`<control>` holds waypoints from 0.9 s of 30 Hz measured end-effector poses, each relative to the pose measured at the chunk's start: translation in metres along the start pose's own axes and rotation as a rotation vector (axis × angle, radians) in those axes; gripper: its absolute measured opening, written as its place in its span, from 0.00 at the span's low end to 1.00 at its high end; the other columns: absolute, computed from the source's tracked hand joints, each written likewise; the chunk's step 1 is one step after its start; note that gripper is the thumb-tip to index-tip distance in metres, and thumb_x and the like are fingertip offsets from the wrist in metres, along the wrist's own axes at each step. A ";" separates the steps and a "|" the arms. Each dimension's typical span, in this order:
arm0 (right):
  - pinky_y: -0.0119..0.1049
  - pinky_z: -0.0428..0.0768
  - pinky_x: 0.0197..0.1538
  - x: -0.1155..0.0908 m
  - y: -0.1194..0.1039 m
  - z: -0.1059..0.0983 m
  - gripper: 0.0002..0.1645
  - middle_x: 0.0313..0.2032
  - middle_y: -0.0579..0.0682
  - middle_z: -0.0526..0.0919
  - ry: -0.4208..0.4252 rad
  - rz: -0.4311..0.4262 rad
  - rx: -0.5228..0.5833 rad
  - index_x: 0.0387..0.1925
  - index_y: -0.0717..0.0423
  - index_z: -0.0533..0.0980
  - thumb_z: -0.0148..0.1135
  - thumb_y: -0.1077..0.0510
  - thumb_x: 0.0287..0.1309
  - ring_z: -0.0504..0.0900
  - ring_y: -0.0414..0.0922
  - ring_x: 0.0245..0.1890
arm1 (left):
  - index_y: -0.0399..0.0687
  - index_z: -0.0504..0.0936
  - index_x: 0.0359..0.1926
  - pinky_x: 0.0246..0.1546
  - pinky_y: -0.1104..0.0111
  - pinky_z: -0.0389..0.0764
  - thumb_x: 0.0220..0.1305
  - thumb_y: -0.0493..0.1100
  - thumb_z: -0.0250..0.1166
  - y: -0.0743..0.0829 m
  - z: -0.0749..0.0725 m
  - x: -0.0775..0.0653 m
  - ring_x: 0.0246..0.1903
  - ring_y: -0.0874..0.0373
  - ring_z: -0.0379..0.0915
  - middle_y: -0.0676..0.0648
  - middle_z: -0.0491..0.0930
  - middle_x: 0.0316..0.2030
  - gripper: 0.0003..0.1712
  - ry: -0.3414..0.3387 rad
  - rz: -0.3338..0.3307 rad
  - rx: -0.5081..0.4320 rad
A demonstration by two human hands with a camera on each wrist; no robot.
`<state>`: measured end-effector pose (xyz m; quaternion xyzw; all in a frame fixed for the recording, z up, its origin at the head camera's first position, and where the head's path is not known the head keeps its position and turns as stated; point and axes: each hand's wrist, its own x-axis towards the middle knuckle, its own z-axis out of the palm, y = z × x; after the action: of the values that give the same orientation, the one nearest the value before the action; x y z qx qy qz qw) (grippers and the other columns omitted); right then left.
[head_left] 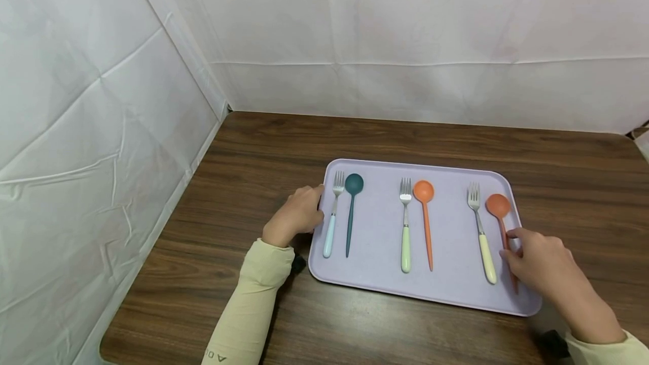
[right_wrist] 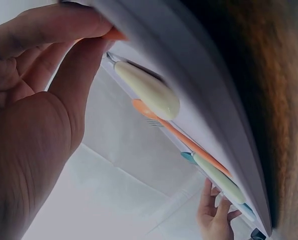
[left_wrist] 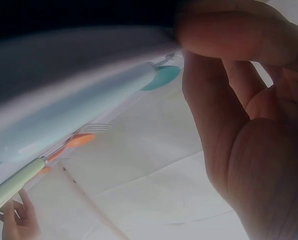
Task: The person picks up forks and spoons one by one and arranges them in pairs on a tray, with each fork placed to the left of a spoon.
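A lilac tray (head_left: 380, 224) carries three forks and three spoons in pairs. On its right, my right hand (head_left: 545, 261) pinches the handle of a coral spoon (head_left: 498, 205); in the right wrist view, a bit of orange (right_wrist: 114, 35) shows at the fingertips. Beside that spoon lies a fork with a pale yellow handle (head_left: 487, 258). My left hand (head_left: 299, 210) holds the tray's left rim, near a fork with a light blue handle (head_left: 329, 235) and a dark teal spoon (head_left: 354, 183). A green-handled fork (head_left: 405, 249) and an orange spoon (head_left: 423, 191) lie mid-tray.
The tray rests on a dark wood-grain table (head_left: 223, 185). White sheeting (head_left: 405, 44) hangs behind the table and along its left side. Dark wrist devices (head_left: 298, 264) sit under both wrists, close to the tray.
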<state>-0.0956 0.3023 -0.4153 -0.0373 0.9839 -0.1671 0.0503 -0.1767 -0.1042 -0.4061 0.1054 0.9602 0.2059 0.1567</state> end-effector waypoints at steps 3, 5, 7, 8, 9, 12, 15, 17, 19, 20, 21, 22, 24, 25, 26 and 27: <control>0.40 0.68 0.17 0.003 0.000 0.000 0.23 0.18 0.50 0.77 -0.005 0.002 0.005 0.42 0.74 0.74 0.67 0.61 0.47 0.72 0.47 0.18 | 0.38 0.58 0.68 0.45 0.59 0.71 0.60 0.34 0.54 0.000 0.000 0.000 0.48 0.49 0.67 0.36 0.67 0.58 0.34 -0.004 0.003 0.007; 0.40 0.68 0.17 0.005 0.001 0.000 0.23 0.18 0.51 0.77 -0.007 0.002 0.010 0.42 0.74 0.74 0.67 0.60 0.47 0.72 0.47 0.18 | 0.39 0.58 0.68 0.44 0.60 0.72 0.60 0.34 0.54 0.001 0.000 0.000 0.47 0.49 0.67 0.36 0.68 0.57 0.34 -0.003 0.003 0.007; 0.39 0.68 0.17 0.007 0.002 0.000 0.24 0.18 0.51 0.77 -0.011 0.004 0.013 0.42 0.74 0.74 0.67 0.60 0.47 0.72 0.47 0.18 | 0.39 0.59 0.68 0.42 0.60 0.73 0.60 0.34 0.54 0.001 0.000 0.000 0.45 0.48 0.68 0.36 0.69 0.56 0.34 -0.001 0.004 0.004; 0.39 0.68 0.17 0.007 0.002 0.000 0.24 0.18 0.51 0.77 -0.013 0.006 0.014 0.43 0.74 0.74 0.67 0.60 0.47 0.72 0.47 0.18 | 0.39 0.59 0.68 0.41 0.60 0.73 0.60 0.34 0.54 0.001 0.000 0.000 0.45 0.48 0.68 0.36 0.69 0.55 0.34 0.000 0.003 0.003; 0.39 0.68 0.17 0.008 0.002 0.000 0.24 0.18 0.51 0.77 -0.010 0.005 0.013 0.43 0.74 0.74 0.67 0.60 0.47 0.72 0.47 0.18 | 0.39 0.60 0.68 0.41 0.60 0.73 0.60 0.34 0.55 0.001 0.000 0.000 0.44 0.48 0.68 0.36 0.69 0.55 0.33 0.001 0.004 0.004; 0.39 0.68 0.17 0.010 0.003 0.000 0.25 0.18 0.50 0.76 -0.012 0.010 0.011 0.45 0.74 0.73 0.67 0.59 0.48 0.72 0.47 0.19 | 0.39 0.60 0.68 0.42 0.60 0.73 0.60 0.35 0.55 0.002 0.000 0.000 0.45 0.49 0.68 0.36 0.69 0.55 0.33 0.002 0.000 0.003; 0.39 0.68 0.18 0.010 0.005 -0.001 0.27 0.19 0.49 0.76 -0.025 0.024 0.027 0.47 0.73 0.73 0.67 0.57 0.50 0.72 0.47 0.19 | 0.39 0.59 0.68 0.46 0.58 0.72 0.60 0.35 0.55 0.002 0.001 0.001 0.49 0.49 0.67 0.36 0.68 0.57 0.34 0.003 0.001 0.001; 0.38 0.69 0.18 0.009 0.008 -0.003 0.29 0.19 0.48 0.76 -0.034 0.030 0.041 0.49 0.73 0.72 0.65 0.54 0.53 0.72 0.45 0.19 | 0.39 0.59 0.68 0.47 0.58 0.71 0.60 0.35 0.55 0.002 0.001 0.002 0.50 0.49 0.66 0.36 0.67 0.58 0.34 0.000 0.005 -0.004; 0.38 0.68 0.18 0.008 0.012 -0.007 0.30 0.19 0.47 0.76 0.006 0.021 0.051 0.49 0.71 0.72 0.63 0.50 0.55 0.71 0.44 0.18 | 0.38 0.59 0.68 0.48 0.58 0.71 0.60 0.35 0.55 0.003 0.002 0.003 0.51 0.48 0.66 0.36 0.67 0.58 0.34 -0.002 0.014 -0.009; 0.38 0.68 0.18 0.007 0.014 -0.009 0.30 0.19 0.47 0.76 0.043 0.013 0.047 0.48 0.71 0.73 0.62 0.48 0.56 0.71 0.44 0.18 | 0.38 0.59 0.68 0.48 0.57 0.71 0.60 0.35 0.56 0.003 0.003 0.003 0.51 0.48 0.66 0.36 0.67 0.58 0.34 -0.002 0.018 -0.010; 0.39 0.68 0.18 0.006 0.016 -0.012 0.30 0.19 0.49 0.77 0.089 0.004 0.044 0.48 0.70 0.73 0.61 0.47 0.57 0.72 0.44 0.18 | 0.38 0.59 0.68 0.49 0.57 0.71 0.60 0.36 0.56 0.002 0.003 0.003 0.52 0.48 0.66 0.36 0.67 0.58 0.34 -0.002 0.021 -0.009; 0.41 0.68 0.20 0.005 0.018 -0.015 0.30 0.20 0.51 0.78 0.143 -0.003 0.042 0.47 0.69 0.74 0.60 0.45 0.57 0.73 0.46 0.19 | 0.38 0.60 0.68 0.50 0.56 0.70 0.60 0.36 0.56 0.002 0.003 0.003 0.53 0.48 0.66 0.36 0.67 0.58 0.34 -0.001 0.023 -0.006; 0.47 0.68 0.25 0.005 0.020 -0.021 0.29 0.22 0.57 0.79 0.256 -0.011 0.047 0.45 0.68 0.76 0.60 0.44 0.57 0.75 0.51 0.22 | 0.37 0.61 0.67 0.52 0.55 0.68 0.61 0.38 0.56 0.002 0.003 0.003 0.55 0.47 0.65 0.35 0.66 0.59 0.33 0.019 0.025 0.001; 0.51 0.68 0.29 0.005 0.021 -0.023 0.30 0.26 0.60 0.80 0.301 -0.009 0.052 0.46 0.68 0.76 0.61 0.44 0.57 0.76 0.55 0.25 | 0.37 0.61 0.67 0.53 0.55 0.67 0.61 0.40 0.57 0.003 0.002 0.002 0.55 0.46 0.64 0.35 0.65 0.59 0.33 0.034 0.026 0.004; 0.55 0.68 0.34 0.005 0.020 -0.026 0.31 0.31 0.65 0.80 0.329 -0.006 0.063 0.48 0.68 0.75 0.60 0.44 0.57 0.77 0.59 0.31 | 0.37 0.61 0.67 0.54 0.54 0.66 0.62 0.41 0.57 0.003 0.002 0.001 0.56 0.46 0.64 0.35 0.64 0.60 0.33 0.050 0.027 0.000; 0.59 0.65 0.38 0.005 0.019 -0.028 0.32 0.37 0.68 0.80 0.357 -0.009 0.081 0.51 0.67 0.74 0.61 0.44 0.57 0.77 0.63 0.37 | 0.37 0.60 0.67 0.55 0.54 0.65 0.62 0.43 0.57 0.004 0.001 0.000 0.57 0.45 0.62 0.35 0.62 0.61 0.34 0.069 0.030 -0.006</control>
<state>-0.1049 0.3293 -0.3961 -0.0094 0.9696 -0.2106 -0.1246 -0.1759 -0.1000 -0.4049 0.1121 0.9628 0.2145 0.1205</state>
